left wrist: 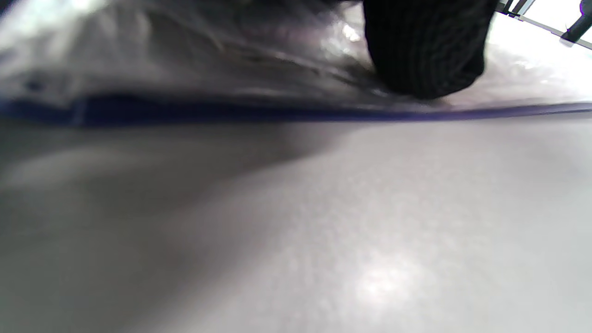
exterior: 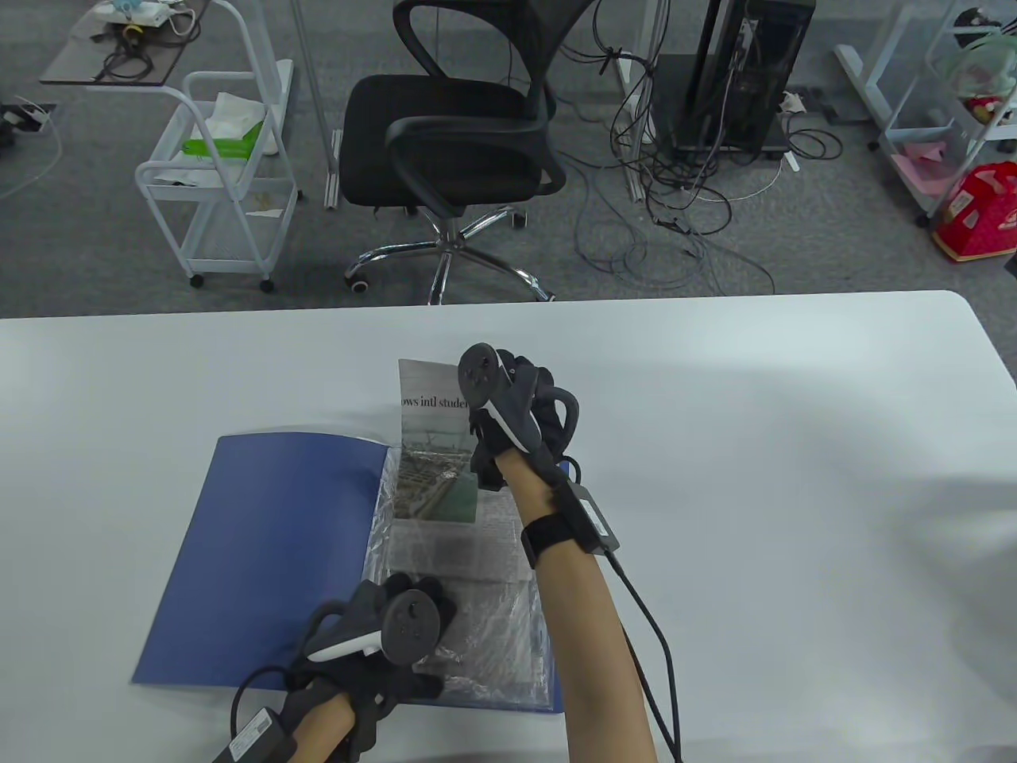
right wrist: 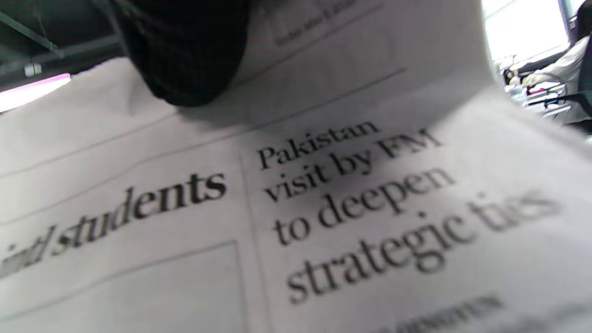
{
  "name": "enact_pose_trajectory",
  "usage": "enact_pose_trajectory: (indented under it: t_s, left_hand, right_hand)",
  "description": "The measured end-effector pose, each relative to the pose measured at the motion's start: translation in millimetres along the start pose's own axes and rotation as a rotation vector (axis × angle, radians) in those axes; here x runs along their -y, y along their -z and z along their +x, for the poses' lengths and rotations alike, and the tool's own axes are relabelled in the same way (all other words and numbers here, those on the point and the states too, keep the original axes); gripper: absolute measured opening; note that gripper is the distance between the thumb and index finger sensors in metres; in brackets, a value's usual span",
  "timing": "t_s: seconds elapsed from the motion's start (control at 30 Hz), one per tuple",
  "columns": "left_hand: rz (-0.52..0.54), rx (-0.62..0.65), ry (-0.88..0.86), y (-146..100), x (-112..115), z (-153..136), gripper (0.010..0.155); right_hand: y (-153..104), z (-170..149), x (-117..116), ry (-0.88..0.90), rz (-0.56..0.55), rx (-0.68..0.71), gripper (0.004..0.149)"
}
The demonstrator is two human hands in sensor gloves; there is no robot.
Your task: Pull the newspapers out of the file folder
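An open blue file folder [exterior: 270, 548] lies on the white table [exterior: 794, 477], with a clear plastic sleeve [exterior: 500, 636] on its right half. A newspaper [exterior: 433, 485] sticks out of the sleeve's far end, its headline edge past the folder. My right hand [exterior: 512, 405] holds the newspaper's far right part; in the right wrist view a gloved finger [right wrist: 185, 51] lies on the curled page [right wrist: 323, 208]. My left hand [exterior: 405, 620] presses on the sleeve near the folder's front edge. In the left wrist view a fingertip [left wrist: 425, 51] rests on the plastic [left wrist: 185, 55] above the blue edge [left wrist: 277, 113].
Beyond the table's far edge stand a black office chair [exterior: 461, 135], a white wire cart [exterior: 214, 183] and tangled floor cables [exterior: 675, 191]. Bare white table surface lies to the right of the folder and to its left.
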State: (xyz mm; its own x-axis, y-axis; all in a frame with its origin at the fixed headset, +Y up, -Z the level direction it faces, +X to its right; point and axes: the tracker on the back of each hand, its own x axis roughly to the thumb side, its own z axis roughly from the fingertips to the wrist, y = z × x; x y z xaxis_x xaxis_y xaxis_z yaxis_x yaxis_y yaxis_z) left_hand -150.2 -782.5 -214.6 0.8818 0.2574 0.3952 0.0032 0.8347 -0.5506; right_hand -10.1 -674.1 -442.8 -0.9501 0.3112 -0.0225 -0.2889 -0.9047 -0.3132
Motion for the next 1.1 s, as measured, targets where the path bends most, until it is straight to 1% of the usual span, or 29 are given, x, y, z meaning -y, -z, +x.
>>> enact_pose_trajectory:
  t_s: [0.03,0.07,0.13,0.17,0.2,0.33,0.37,0.53,0.63,0.7,0.73,0.8,0.9,0.97,1.1]
  left_hand:
    - [-0.002,-0.002,-0.003,0.1,0.1,0.1,0.084]
    - [-0.004,-0.004,-0.005,0.2,0.2,0.1,0.084]
    - [-0.007,-0.002,-0.021,0.2,0.8,-0.8,0.084]
    - [-0.006,0.0,-0.026,0.2,1.0,-1.1,0.084]
    - [-0.004,0.001,-0.034,0.2,1.2,-1.5,0.084]
    - [-0.011,-0.006,-0.037,1.0,0.9,-1.2,0.083]
    - [-0.012,-0.008,-0.035,1.1,0.7,-1.0,0.084]
    - [-0.012,-0.006,-0.043,1.4,0.8,-1.3,0.084]
    - [-0.011,-0.003,-0.045,1.5,1.0,-1.5,0.083]
    - [-0.011,0.0,-0.047,1.6,1.1,-1.6,0.084]
    - [-0.009,0.001,-0.049,1.6,1.3,-1.9,0.083]
    - [-0.009,0.002,-0.054,1.7,1.4,-2.0,0.083]
    - [-0.012,0.001,-0.052,1.7,1.3,-1.8,0.083]
    - [-0.012,0.002,-0.055,1.7,1.3,-2.1,0.083]
    - [-0.012,0.002,-0.064,1.6,1.5,-2.4,0.083]
  right_hand:
    - [-0.3,-1.9,9.0,0.031,-0.05,-0.007,0.037]
    - [-0.3,-3.1,15.1,0.045,-0.074,-0.006,0.038]
    - [-1.6,-8.9,34.3,0.096,-0.137,0.005,0.038]
    - [-1.9,-10.4,38.0,0.105,-0.148,0.004,0.038]
    - [-3.0,-14.8,48.6,0.139,-0.17,0.004,0.037]
    - [-7.8,-27.0,78.2,0.234,-0.21,-0.01,0.037]
    - [-9.4,-32.3,89.9,0.261,-0.224,-0.02,0.038]
    - [-13.8,-53.1,129.5,0.4,-0.265,-0.087,0.038]
    - [-19.0,-75.4,156.1,0.487,-0.296,-0.148,0.037]
    - [-22.4,-90.4,167.6,0.52,-0.314,-0.184,0.038]
    - [-25.6,-104.3,175.0,0.542,-0.325,-0.219,0.038]
    - [-30.8,-128.2,181.3,0.561,-0.329,-0.265,0.038]
    - [-39.0,-164.3,180.6,0.591,-0.316,-0.346,0.037]
    - [-46.3,-193.5,173.8,0.601,-0.301,-0.413,0.037]
    - [-62.3,-248.7,151.6,0.568,-0.256,-0.533,0.037]
